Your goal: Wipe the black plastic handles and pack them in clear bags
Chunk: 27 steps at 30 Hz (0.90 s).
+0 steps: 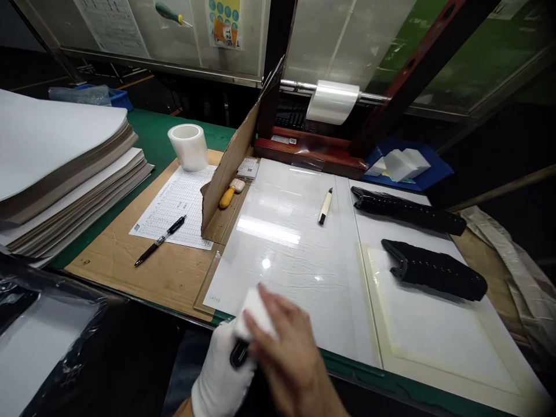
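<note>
My left hand [223, 370], in a white glove, is closed around a black part [238, 353]; only a dark rounded end of it shows. My bare right hand [289, 341] is slightly blurred and grips a white block [254, 313] that looks like a sponge. The block presses against the black part, right above the gloved fingers. Both hands are together at the front edge of the bench. Beyond them lies a white sheet under a clear cover [278, 255], with a cream-handled craft knife [325, 205] on it.
Two long black molded parts [434, 269] lie at the right. Behind them a blue bin [438, 171] holds white blocks. An upright cardboard divider [232, 162] stands left of the sheet. Further left are a pen [160, 240], a tape roll [189, 147] and a paper stack [65, 150].
</note>
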Available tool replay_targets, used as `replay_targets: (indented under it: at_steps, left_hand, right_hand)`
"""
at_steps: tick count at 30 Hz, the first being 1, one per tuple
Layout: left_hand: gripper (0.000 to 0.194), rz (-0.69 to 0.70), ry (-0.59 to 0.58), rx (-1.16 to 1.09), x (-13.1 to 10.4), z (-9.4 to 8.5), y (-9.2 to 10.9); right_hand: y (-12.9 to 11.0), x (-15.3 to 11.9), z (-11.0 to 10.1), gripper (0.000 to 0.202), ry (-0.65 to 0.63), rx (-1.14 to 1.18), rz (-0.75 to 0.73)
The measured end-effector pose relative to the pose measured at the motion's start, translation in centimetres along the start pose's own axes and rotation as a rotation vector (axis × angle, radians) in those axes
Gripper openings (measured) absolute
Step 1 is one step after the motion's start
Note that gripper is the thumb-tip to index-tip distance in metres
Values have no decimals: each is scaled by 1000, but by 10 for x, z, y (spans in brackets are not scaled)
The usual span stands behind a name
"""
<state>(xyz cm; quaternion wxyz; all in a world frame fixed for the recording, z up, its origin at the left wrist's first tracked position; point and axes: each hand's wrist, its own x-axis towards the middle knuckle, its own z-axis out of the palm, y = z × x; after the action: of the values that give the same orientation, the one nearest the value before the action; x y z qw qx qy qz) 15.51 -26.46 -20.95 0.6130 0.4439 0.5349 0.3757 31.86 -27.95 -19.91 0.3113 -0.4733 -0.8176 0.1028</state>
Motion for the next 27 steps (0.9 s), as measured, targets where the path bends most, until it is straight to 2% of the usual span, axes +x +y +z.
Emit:
replay_targets:
  at_steps: [2, 4, 6, 9, 11, 13, 16, 18, 20, 21, 23, 26, 27]
  left_hand:
    - [36, 118, -67, 74, 1, -2, -6]
    - [33, 244, -115, 124, 2, -4, -12]
    - [30, 308, -95, 164, 2, -6, -16]
    - [33, 356, -18, 249, 0, -11, -19]
    - [36, 380, -7, 244, -2, -16, -19]
    - [37, 392, 4, 231, -5, -21, -17]
    - [36, 348, 33, 240, -9, -27, -12]
    - [34, 292, 35, 223, -11, -30, -6]
    - [34, 249, 39, 192, -12, -30, 0]
    - [35, 230, 42, 176, -12, -29, 3]
    - [35, 192, 47, 136, -10, -25, 9]
    - [36, 83, 16, 2, -5, -12, 20]
    - [34, 14, -17, -88, -2, -4, 24]
  right_hand:
    - [-2, 1, 3, 55, 15, -9, 113]
    - [-3, 0, 6, 57, 64, -31, 86]
    - [-4, -2, 7, 57, 69, -15, 65]
    - [-6, -3, 3, 58, 28, 63, 168]
    - [-6, 5, 1, 58, 33, 119, 132]
    - [-2, 26, 4, 51, 14, 199, 135]
    - [17, 76, 8, 36, -20, 366, 321]
    - [33, 106, 3, 34, -11, 419, 379]
    - [39, 114, -5, 35, 15, 420, 381]
    - [38, 108, -9, 34, 47, 412, 389]
    - [27, 70, -9, 31, 164, 383, 429]
    - [10, -33, 9, 25, 444, 329, 510]
    - [8, -72, 18, 16, 591, 300, 547]
